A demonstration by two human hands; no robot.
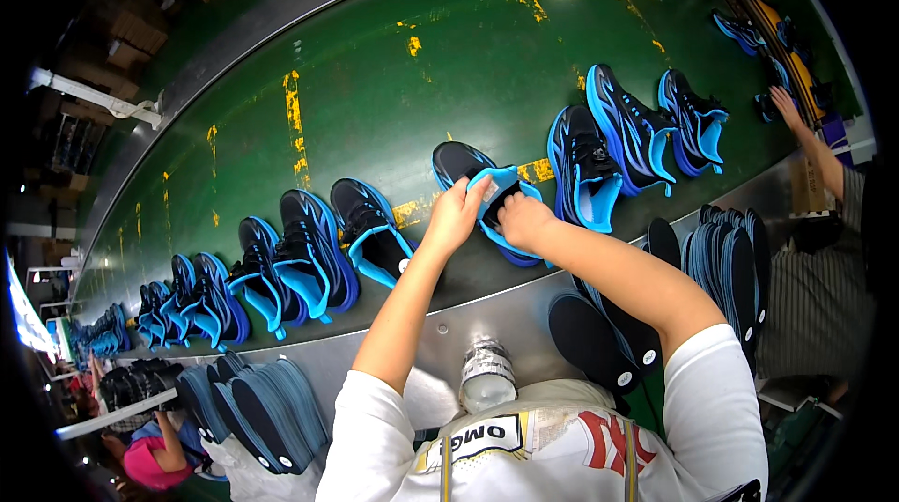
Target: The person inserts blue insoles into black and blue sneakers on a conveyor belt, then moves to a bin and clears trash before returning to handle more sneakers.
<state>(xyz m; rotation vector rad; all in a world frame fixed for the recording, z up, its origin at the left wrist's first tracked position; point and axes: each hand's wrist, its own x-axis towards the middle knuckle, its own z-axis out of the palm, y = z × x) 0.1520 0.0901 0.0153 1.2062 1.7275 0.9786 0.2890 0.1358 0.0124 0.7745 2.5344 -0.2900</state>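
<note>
On the green belt (375, 99), straight ahead, one black-and-blue shoe (462, 161) sits toe away and slightly left, long axis slanting back to the heel; both forearms reach forward, left hand (456, 214) pinching its blue flap (503, 180), right hand (524, 223) curled into the opening, can't tell how tightly

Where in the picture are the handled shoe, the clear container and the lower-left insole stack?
Handled shoe (504, 180): head view, light-blue lining.
Clear container (488, 380): head view, its body.
Lower-left insole stack (259, 413): head view, black face of front insole.
</note>
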